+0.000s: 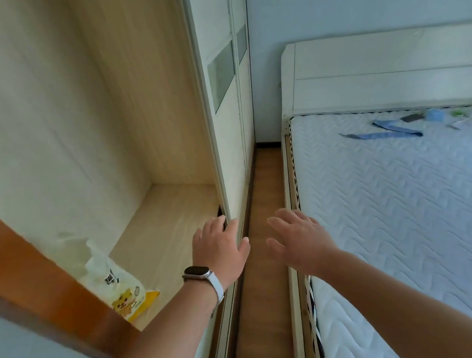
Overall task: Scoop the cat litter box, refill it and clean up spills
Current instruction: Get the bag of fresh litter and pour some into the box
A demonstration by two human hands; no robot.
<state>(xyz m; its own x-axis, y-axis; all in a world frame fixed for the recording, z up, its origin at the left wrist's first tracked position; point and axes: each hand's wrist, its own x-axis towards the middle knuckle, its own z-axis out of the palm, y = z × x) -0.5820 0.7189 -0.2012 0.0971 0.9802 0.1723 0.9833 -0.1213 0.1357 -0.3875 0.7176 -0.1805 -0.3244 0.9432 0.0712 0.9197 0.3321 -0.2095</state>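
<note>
Left hand (221, 246) lays near-straight fingers on the door (231, 156) edge, right hand (298, 236) hovers spread, empty; slide the door fully clear, then reach low left for the litter bag (121, 288) on the wardrobe floor.

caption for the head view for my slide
Left hand touching the edge of the sliding wardrobe door, right hand open above the floor beside the bed, a cat-print bag in the open wardrobe.
</note>
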